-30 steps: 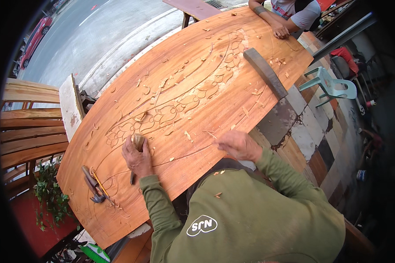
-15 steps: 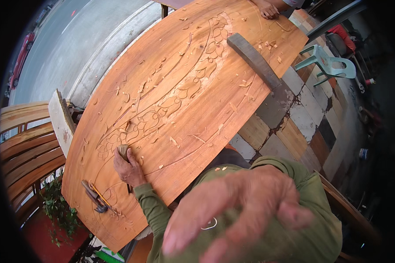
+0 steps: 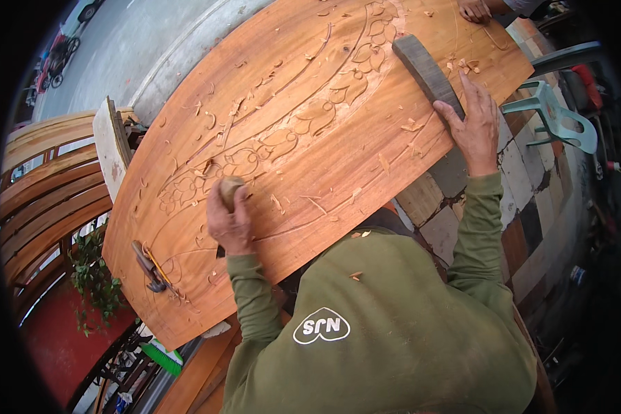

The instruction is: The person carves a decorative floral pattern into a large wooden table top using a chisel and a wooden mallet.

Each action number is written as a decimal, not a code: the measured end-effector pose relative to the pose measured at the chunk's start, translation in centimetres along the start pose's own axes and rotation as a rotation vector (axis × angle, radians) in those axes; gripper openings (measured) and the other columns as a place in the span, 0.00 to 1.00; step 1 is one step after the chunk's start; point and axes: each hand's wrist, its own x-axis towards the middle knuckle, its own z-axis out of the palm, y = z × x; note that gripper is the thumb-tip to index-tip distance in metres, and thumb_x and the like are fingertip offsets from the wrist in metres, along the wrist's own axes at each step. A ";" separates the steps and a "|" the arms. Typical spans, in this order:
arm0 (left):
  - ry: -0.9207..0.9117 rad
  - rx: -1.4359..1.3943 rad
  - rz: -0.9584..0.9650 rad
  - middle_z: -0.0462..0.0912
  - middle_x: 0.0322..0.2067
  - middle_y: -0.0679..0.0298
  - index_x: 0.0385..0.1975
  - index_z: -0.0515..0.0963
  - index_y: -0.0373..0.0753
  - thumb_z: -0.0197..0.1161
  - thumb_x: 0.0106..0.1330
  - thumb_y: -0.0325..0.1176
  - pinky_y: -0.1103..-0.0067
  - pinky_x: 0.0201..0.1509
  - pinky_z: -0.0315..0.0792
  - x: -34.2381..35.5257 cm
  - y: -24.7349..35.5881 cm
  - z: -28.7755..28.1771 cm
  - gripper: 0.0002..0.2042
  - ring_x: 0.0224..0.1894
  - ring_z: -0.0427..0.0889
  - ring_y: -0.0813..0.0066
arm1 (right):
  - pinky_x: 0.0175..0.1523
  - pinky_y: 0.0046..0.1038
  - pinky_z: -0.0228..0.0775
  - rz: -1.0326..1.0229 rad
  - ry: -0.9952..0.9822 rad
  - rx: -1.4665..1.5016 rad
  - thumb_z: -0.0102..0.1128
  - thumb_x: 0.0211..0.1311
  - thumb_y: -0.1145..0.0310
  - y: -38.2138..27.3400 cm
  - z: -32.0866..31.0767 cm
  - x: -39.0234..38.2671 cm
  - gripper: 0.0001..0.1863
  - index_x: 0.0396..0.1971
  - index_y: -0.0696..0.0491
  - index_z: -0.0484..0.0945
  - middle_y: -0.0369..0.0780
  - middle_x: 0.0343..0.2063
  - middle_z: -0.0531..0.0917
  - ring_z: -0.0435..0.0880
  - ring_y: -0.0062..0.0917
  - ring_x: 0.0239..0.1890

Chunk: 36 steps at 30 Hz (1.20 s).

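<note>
A broad wooden panel (image 3: 207,103) with carved flowers, long grooves and scattered shavings lies across the work area. My left hand (image 3: 231,224) grips a rounded, brownish wooden piece (image 3: 230,185) low on the panel; a dark flat thing partly shows beside that wrist. On the right, my right hand (image 3: 475,127) reaches with fingers apart to a long, dark, curved block (image 3: 418,62), its thumb at the block's edge. A hammer (image 3: 147,268) and a thin yellow tool (image 3: 160,272) lie at the panel's left end.
Another person's hand (image 3: 474,10) rests at the far edge. A pale blue plastic chair (image 3: 576,134) stands right on the tiled floor. At left are a slatted bench (image 3: 52,193), an upright board (image 3: 109,155), a plant (image 3: 90,269) and a green brush (image 3: 162,355). A road runs beyond.
My right hand has swept from the near edge, past the camera, up and right to the dark block. My left hand still grips the rounded piece. The view has shifted.
</note>
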 end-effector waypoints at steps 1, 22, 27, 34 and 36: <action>-0.083 -0.156 0.057 0.87 0.48 0.55 0.59 0.81 0.39 0.78 0.66 0.44 0.65 0.45 0.84 0.1 2.9 1.2 0.26 0.42 0.88 0.55 | 0.61 0.44 0.79 0.003 -0.004 0.009 0.69 0.71 0.42 0.9 2.0 -0.8 0.39 0.73 0.49 0.74 0.49 0.62 0.81 0.84 0.43 0.59; -0.700 -0.560 1.275 0.75 0.31 0.65 0.51 0.77 0.50 0.74 0.55 0.43 0.65 0.29 0.76 5.6 23.5 19.1 0.23 0.31 0.81 0.63 | 0.60 0.31 0.75 0.761 -0.063 1.409 0.73 0.57 0.76 -0.8 -3.4 -17.7 0.49 0.78 0.60 0.57 0.43 0.50 0.78 0.79 0.24 0.47; -0.686 -0.687 1.258 0.74 0.30 0.64 0.39 0.76 0.48 0.74 0.49 0.43 0.65 0.28 0.74 6.4 23.3 19.0 0.20 0.31 0.81 0.61 | 0.58 0.36 0.75 0.805 0.061 1.339 0.72 0.54 0.79 -3.0 -3.8 -20.1 0.35 0.63 0.59 0.66 0.42 0.46 0.75 0.77 0.28 0.49; -0.615 -0.803 1.266 0.72 0.29 0.64 0.36 0.74 0.46 0.74 0.42 0.43 0.66 0.27 0.72 6.9 22.7 19.0 0.22 0.30 0.80 0.62 | 0.57 0.37 0.78 0.227 -0.022 1.037 0.78 0.53 0.72 -3.7 -0.8 -19.7 0.39 0.63 0.59 0.66 0.42 0.46 0.80 0.83 0.32 0.45; -0.621 -0.784 1.292 0.72 0.29 0.64 0.36 0.74 0.46 0.74 0.41 0.43 0.66 0.28 0.72 6.2 22.4 19.6 0.22 0.30 0.80 0.62 | 0.51 0.37 0.81 0.138 0.030 0.601 0.85 0.50 0.64 -4.7 0.8 -19.2 0.44 0.63 0.58 0.66 0.44 0.48 0.84 0.87 0.35 0.45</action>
